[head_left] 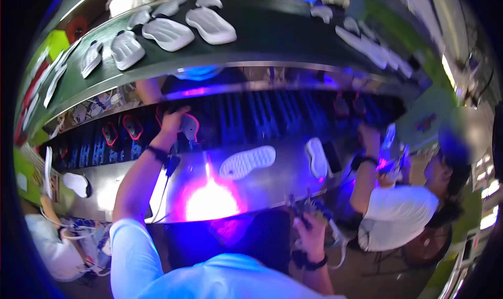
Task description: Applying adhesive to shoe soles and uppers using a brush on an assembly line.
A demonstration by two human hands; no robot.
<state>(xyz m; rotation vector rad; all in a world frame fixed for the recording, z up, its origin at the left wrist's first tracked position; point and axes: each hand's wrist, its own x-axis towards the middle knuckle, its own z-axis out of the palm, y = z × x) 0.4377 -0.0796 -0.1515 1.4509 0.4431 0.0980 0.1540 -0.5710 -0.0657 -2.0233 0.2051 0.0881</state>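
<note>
My left hand (173, 120) reaches forward to the dark lower conveyor and grips a white shoe sole with a pink rim (189, 126). My right hand (310, 232) is low at my side, closed on a shoe upper with laces (314, 209). A white sole (247, 161) lies tread up on the shiny metal table (272, 181) between my hands. Another white sole (316, 157) lies to its right beside a dark flat phone-like thing (332, 157).
The upper green belt (262, 37) carries several white soles. The lower belt (251, 115) holds pink-rimmed soles (132, 126). A seated person in a white shirt (398, 215) works at the right; another person (52, 246) sits at the lower left. A bright purple glare (212, 199) lies on the table.
</note>
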